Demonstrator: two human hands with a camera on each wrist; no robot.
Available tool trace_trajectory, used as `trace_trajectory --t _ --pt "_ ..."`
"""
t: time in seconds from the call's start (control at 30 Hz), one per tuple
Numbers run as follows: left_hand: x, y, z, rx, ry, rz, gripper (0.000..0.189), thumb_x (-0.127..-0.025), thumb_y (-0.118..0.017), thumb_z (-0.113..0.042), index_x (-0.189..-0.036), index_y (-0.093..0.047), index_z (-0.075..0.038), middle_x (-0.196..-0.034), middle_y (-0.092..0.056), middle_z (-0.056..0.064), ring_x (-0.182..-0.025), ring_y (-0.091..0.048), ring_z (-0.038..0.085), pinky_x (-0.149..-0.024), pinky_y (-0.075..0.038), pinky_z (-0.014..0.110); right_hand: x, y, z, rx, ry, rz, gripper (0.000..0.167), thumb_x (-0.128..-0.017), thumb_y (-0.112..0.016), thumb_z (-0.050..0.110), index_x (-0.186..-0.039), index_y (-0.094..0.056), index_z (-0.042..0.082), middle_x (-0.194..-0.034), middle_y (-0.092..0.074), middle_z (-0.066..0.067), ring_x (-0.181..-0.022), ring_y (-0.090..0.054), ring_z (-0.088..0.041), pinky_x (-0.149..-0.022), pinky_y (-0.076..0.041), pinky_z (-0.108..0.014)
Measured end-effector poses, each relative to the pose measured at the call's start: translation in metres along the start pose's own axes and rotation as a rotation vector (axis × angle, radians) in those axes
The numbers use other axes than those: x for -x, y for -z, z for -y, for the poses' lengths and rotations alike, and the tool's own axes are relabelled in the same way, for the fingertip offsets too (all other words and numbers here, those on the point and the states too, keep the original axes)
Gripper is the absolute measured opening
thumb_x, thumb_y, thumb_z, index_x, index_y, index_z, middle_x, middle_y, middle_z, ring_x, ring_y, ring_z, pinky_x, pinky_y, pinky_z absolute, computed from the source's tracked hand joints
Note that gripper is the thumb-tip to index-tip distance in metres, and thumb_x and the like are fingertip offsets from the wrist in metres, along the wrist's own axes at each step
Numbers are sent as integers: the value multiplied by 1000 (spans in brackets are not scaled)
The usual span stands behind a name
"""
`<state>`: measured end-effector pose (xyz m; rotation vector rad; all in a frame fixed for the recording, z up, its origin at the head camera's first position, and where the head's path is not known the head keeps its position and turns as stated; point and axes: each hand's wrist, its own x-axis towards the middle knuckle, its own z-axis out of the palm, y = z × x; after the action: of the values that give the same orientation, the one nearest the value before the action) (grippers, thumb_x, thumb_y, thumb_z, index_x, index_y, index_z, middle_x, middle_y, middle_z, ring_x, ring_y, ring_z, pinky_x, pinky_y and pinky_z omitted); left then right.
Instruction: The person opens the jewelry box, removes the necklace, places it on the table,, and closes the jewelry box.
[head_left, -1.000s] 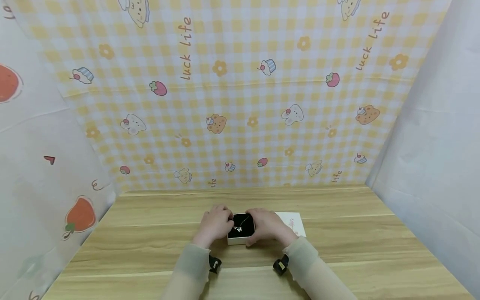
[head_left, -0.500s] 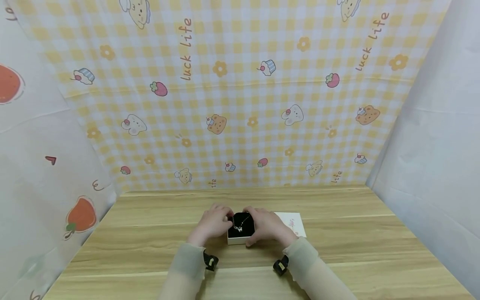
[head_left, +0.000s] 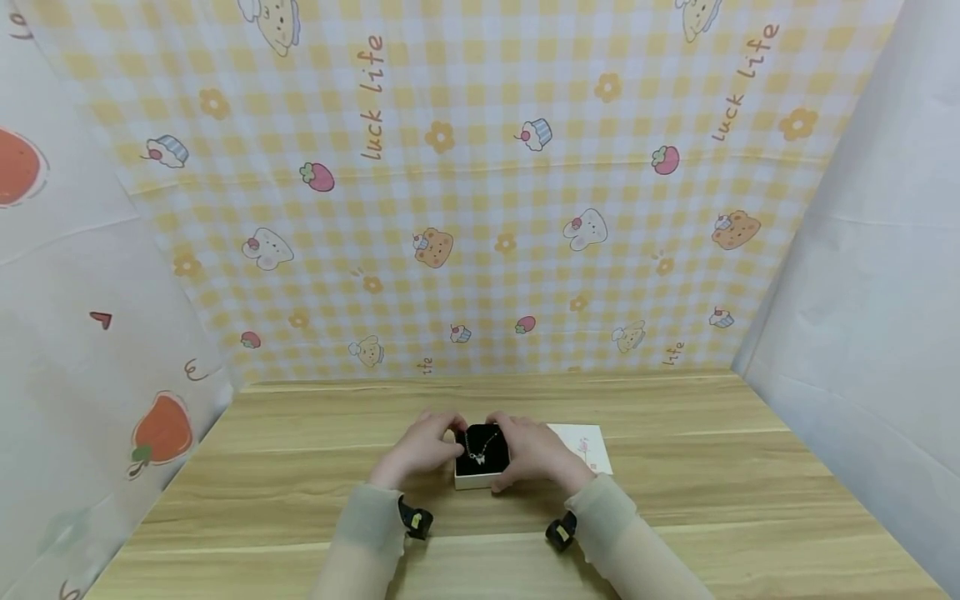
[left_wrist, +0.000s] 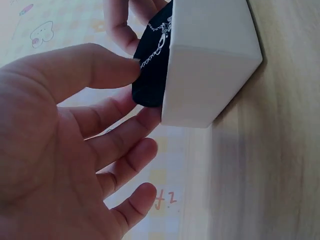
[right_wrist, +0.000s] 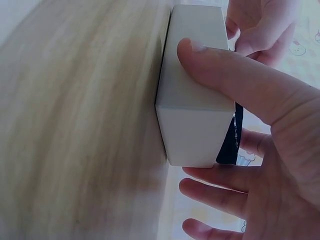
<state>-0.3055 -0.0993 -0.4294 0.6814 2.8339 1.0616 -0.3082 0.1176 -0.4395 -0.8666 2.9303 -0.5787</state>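
A small white jewellery box (head_left: 480, 482) stands on the table between the two hands. Its black pad (left_wrist: 150, 90) carries a fine silver chain (left_wrist: 160, 47) with a small charm, and its edge stands up past the box rim. The thumb and index finger of the left hand (head_left: 420, 446) pinch the pad at its left edge, the other fingers spread apart. Around the right side of the box, the right hand (head_left: 536, 450) grips, with the thumb (right_wrist: 200, 62) on the front wall and fingers behind.
A white lid (head_left: 588, 446) with pink print lies to the right, partly hidden by the right hand. Wood-grain table (head_left: 712, 475) extends around the box. A yellow checked cloth (head_left: 480, 208) hangs behind it, and pale cloths hang at both sides.
The left hand and forearm have shifted slightly left, and the hand's grip now sits at the pad's edge. The pad and chain sit a little differently in the box. The right hand keeps its place.
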Motion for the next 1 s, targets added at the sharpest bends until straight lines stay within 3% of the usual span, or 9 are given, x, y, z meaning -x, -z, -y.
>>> trace_trajectory --t 0.2,0.43,0.57,0.7,0.8,1.0 --pt "0 -3 3 23 2 -39 23 -82 -73 -10 -102 -63 -12 -99 -63 1 -100 -49 25 -84 -41 46 1 -1 1 -8 10 12 93 -57 -90 41 -134 -45 14 -108 -62 -3 -91 -58 -19 -81 -46 -42" --pt "-2 -2 2 42 9 -59 45 -81 -75 -8 -123 -59 -8 -105 -61 4 -102 -51 28 -82 -43 45 0 3 -2 -91 4 41 100 -65 -85 52 -144 -40 9 -125 -58 -10 -107 -57 -24 -90 -47 -45" --pt "-3 -2 1 39 -14 -57 50 -81 -74 -5 -128 -58 -7 -105 -60 5 -104 -51 30 -81 -44 46 -2 9 -4 -161 -13 46 81 -81 -71 54 -142 -44 8 -125 -58 -11 -106 -56 -25 -89 -47 -46" --pt "-4 -1 0 27 -45 -67 49 -81 -74 -4 -127 -59 -8 -103 -60 4 -104 -50 29 -82 -43 47 -3 10 -7 -168 -7 21 55 -96 -57 42 -137 -51 6 -127 -57 -14 -113 -55 -29 -93 -46 -49" --pt "-4 -2 0 20 -56 -74 48 -81 -74 -4 -127 -60 -9 -102 -59 2 -103 -48 27 -82 -43 45 -4 10 -9 -165 -10 5 42 -99 -55 31 -132 -56 5 -131 -56 -15 -121 -52 -31 -98 -43 -50" --pt "-4 -3 -1 14 -80 -86 47 -81 -74 -4 -126 -61 -8 -99 -59 -1 -100 -47 23 -80 -41 42 -7 11 -14 -211 5 -17 28 -99 -55 22 -119 -63 3 -123 -61 -15 -119 -53 -33 -97 -42 -51"
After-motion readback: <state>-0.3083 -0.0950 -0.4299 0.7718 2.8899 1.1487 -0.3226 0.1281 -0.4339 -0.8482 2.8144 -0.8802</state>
